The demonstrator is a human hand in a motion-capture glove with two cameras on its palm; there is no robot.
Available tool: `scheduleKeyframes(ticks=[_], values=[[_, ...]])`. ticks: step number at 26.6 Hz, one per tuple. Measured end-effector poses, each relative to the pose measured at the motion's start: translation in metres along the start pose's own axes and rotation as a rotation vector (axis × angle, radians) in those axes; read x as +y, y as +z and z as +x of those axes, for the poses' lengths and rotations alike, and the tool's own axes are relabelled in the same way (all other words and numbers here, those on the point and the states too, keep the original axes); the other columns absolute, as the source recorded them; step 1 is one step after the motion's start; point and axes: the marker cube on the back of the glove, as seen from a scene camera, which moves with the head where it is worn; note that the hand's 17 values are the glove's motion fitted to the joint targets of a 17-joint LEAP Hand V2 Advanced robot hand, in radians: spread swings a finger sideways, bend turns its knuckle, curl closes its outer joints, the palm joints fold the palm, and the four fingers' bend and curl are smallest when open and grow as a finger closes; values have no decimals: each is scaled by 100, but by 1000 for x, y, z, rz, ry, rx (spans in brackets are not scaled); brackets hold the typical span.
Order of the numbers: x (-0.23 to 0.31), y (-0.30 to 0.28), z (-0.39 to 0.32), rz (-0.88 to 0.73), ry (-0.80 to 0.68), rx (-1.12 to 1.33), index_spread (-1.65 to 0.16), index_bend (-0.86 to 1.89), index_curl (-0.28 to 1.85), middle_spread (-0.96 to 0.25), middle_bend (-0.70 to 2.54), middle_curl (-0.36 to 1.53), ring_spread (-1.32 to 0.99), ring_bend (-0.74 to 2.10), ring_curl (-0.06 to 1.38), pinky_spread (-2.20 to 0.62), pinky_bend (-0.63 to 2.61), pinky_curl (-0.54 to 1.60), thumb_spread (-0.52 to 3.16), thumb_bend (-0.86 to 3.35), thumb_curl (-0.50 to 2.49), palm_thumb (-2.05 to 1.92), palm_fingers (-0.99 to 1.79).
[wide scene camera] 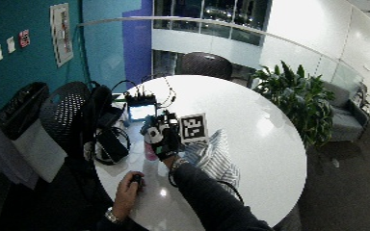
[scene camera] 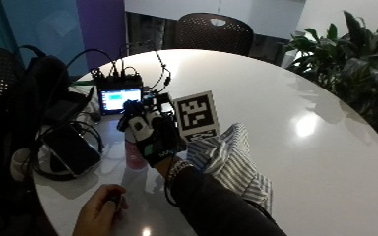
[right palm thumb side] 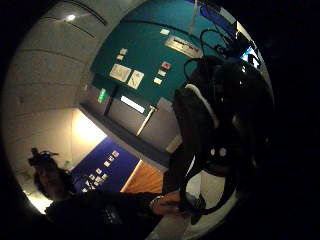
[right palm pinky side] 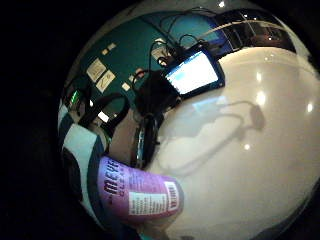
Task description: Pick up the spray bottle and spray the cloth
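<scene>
In the outside view my gloved right hand (scene camera: 155, 141) grips the upper part of a spray bottle (scene camera: 135, 158) with a pink-purple body, left of a blue-and-white striped cloth (scene camera: 232, 158). The bottle is upright with its base at or just above the white table (scene camera: 274, 98); I cannot tell which. The little finger side palm view shows the bottle's purple labelled body (right palm pinky side: 140, 192) close to the palm, with the striped cloth (right palm pinky side: 77, 147) beside it. The wide view shows the same hand (wide scene camera: 164, 140), bottle (wide scene camera: 150, 154) and cloth (wide scene camera: 216, 156).
A small lit monitor (scene camera: 120, 100) with cables stands behind the bottle. A dark phone (scene camera: 71, 148) and a backpack (scene camera: 35, 86) are at the left edge. The person's bare left hand (scene camera: 100, 210) holds a small dark object. A plant (scene camera: 353, 59) stands far right.
</scene>
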Motion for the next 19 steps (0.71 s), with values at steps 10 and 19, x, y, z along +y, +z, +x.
scheduleKeyframes(ticks=[10,19], values=[[1,2,6,-25,92,9,-26,32,53,-18,61,48,-17,64,43,-30,47,40,139,-2,25,60,137],[-15,-36,-37,56,23,84,-30,11,47,-12,35,41,-13,49,42,-3,48,43,109,-6,23,37,54]])
